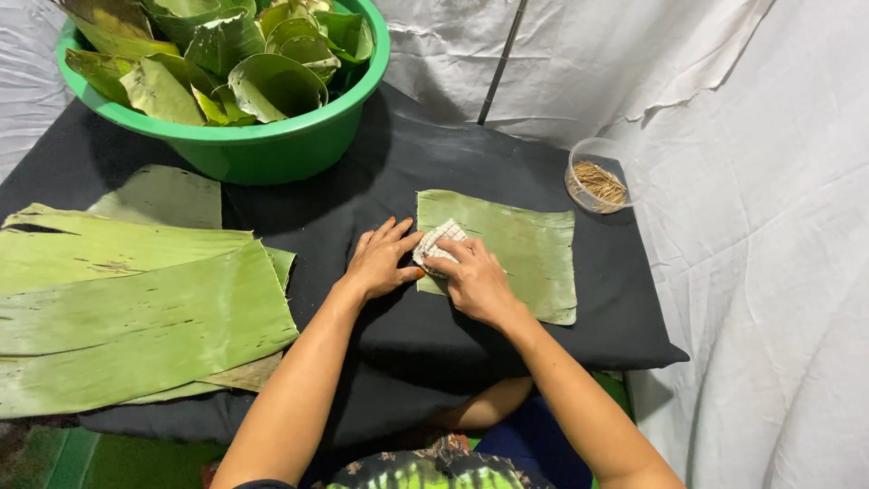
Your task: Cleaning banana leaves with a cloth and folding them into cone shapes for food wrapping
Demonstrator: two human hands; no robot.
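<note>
The right hand [477, 281] presses a small checked cloth [436, 244] down onto a cut rectangle of banana leaf [525, 254], fingers curled over the cloth and gripping it against the leaf's left edge. The left hand [378, 261] lies flat and open just beside it, palm down on the black cloth-covered table [380, 172], fingertips touching the leaf's left edge and the checked cloth — so the two hands sit close together, almost meeting over the cloth. The leaf piece lies in the right half of the table, its long sides running toward the right edge. Near the table's far right corner stands a small clear bowl [597, 177] holding thin brown sticks, well apart from the hands. At the far left corner sits a green plastic basin [272, 145] filled with folded leaf cups. Along the left edge a stack of long uncut banana leaves [136, 308] overhangs the table — pale green with dark flecks. White sheeting [724, 181] hangs behind and to the right of the table.
</note>
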